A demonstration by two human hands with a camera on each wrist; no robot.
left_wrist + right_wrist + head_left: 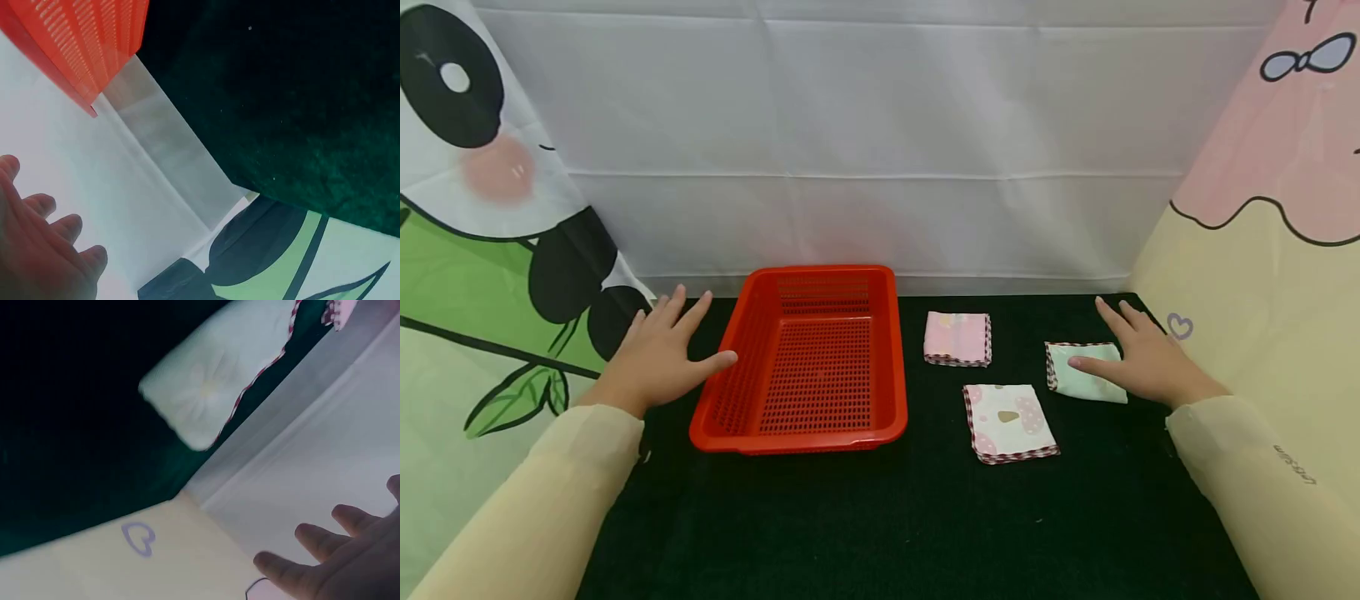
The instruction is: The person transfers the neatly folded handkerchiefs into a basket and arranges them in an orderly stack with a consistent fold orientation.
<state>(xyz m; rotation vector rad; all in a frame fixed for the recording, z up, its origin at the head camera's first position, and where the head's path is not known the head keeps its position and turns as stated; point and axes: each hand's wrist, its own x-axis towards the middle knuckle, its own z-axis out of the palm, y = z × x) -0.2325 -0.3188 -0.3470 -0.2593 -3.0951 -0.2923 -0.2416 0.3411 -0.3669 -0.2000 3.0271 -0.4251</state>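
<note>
My left hand [658, 354] is spread at the left side of a red plastic basket [901, 400], its thumb overlapping the rim in the head view. Nothing is in its fingers. On the right, my right hand [1146, 354] is spread too and holds nothing; its thumb overlaps a folded mint-green cloth [1082, 379] with a checked edge. Left of that cloth lie a folded pink cloth [957, 335] at the back and a folded white cloth [1011, 419] with pink patches nearer the front. In the right wrist view the mint cloth [212, 381] shows a pale flower.
A dark green cloth [850, 525] covers the table. White sheeting [887, 150] rises behind it. Printed panels close off both sides: a panda one [497, 300] on the left and a pink and cream one [1262, 308] on the right.
</note>
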